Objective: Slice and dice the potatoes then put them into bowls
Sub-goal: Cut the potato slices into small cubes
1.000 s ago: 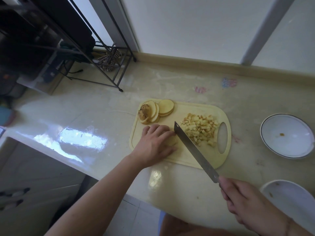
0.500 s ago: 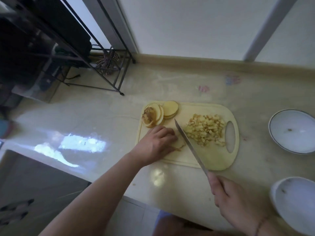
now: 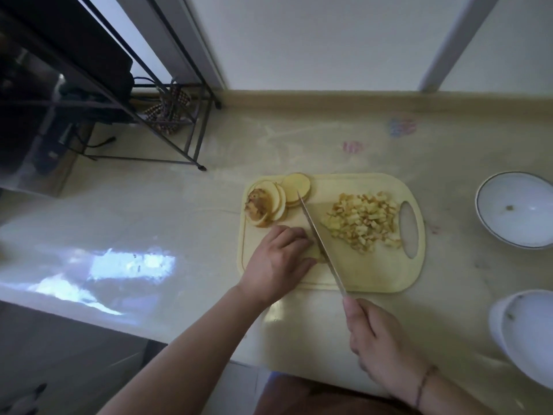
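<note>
While the left hand [image 3: 279,259] presses curled fingers down on a pale potato piece [image 3: 315,255] near the front of the cutting board [image 3: 371,274], the right hand [image 3: 380,339] wraps around the handle of a long knife [image 3: 317,235], whose blade runs diagonally across the board with its edge right beside the left fingertips. The step in hand looks like dicing: a slice is being cut down into strips or cubes. A heap of finished diced potato [image 3: 363,221] sits toward the board's handle end, and a fan of uncut slices [image 3: 278,202] waits at the far left corner, one of them brownish on its face. Two white bowls, one beside the board [image 3: 514,211] and one nearer the counter [image 3: 179,211] edge [image 3: 523,333], hold only tiny scraps, so the filling has barely begun. The next move seems to call for a clean downward cut close to the knuckles, with the left fingertips tucked back from the blade, then a shift of the holding hand to expose more potato.
</note>
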Tool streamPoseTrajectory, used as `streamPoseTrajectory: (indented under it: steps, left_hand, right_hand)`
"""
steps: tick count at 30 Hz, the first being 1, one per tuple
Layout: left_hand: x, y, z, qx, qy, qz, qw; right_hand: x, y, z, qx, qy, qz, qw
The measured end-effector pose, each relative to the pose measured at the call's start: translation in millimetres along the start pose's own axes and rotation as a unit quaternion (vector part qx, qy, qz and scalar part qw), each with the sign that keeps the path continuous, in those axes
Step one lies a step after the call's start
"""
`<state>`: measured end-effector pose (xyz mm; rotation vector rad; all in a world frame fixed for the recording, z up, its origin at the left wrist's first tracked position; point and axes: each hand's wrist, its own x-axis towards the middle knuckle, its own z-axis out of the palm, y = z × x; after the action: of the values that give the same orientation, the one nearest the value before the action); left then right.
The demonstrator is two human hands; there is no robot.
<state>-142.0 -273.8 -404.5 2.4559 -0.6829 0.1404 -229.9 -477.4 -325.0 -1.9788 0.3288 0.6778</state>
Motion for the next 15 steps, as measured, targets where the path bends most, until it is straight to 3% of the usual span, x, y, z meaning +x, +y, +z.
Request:
streamPoseTrajectory:
  steps: [15]
  left_hand:
    - [4.2,-11.4,-4.8,-0.014,0.033,0.023,0.999]
  right_hand:
    - [-15.3,2.3,-23.2,-0.023,0.000,-0.002,1.000]
